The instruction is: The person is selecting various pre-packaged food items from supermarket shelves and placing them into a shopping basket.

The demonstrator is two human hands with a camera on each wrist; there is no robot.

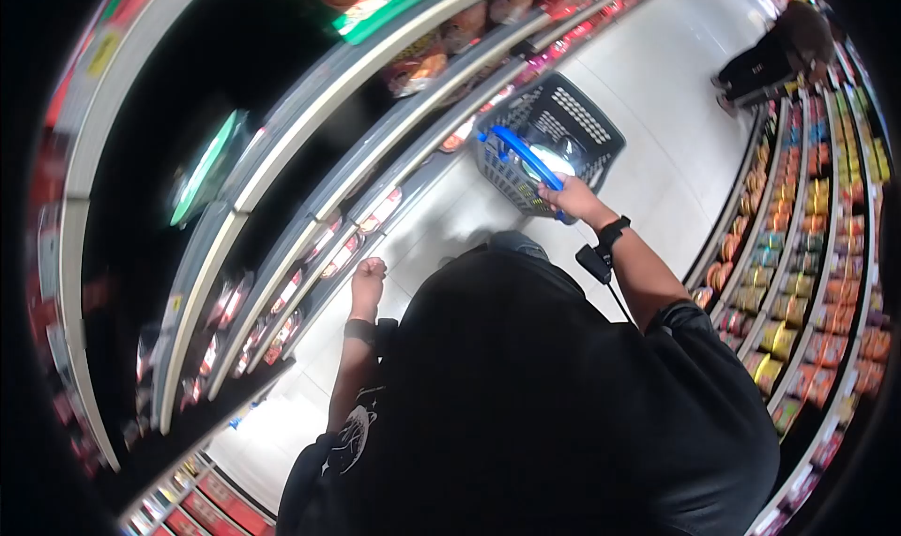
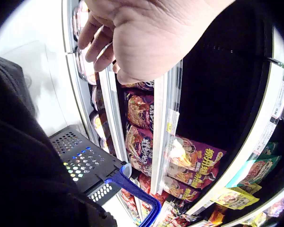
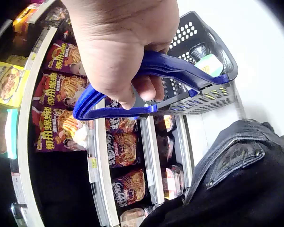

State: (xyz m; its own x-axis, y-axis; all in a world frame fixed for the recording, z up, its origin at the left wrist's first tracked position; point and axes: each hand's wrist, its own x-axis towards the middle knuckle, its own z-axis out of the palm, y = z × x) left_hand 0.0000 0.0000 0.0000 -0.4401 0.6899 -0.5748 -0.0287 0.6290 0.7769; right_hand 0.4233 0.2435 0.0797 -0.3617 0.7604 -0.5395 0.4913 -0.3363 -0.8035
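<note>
My right hand grips the blue handle of a dark grey shopping basket, which hangs in front of me. In the right wrist view, the fingers of the right hand curl round the handle. A pale green and white item and something dark lie in the basket. At my left side, the left hand hangs beside the lower shelves. The left wrist view shows the left hand with loosely bent fingers and nothing in them.
Shelves with purple noodle packets and a yellow packet run along my left. Another shelf with colourful packets stands at the right. Further up the pale floor, a person in dark clothes is at the right-hand shelf.
</note>
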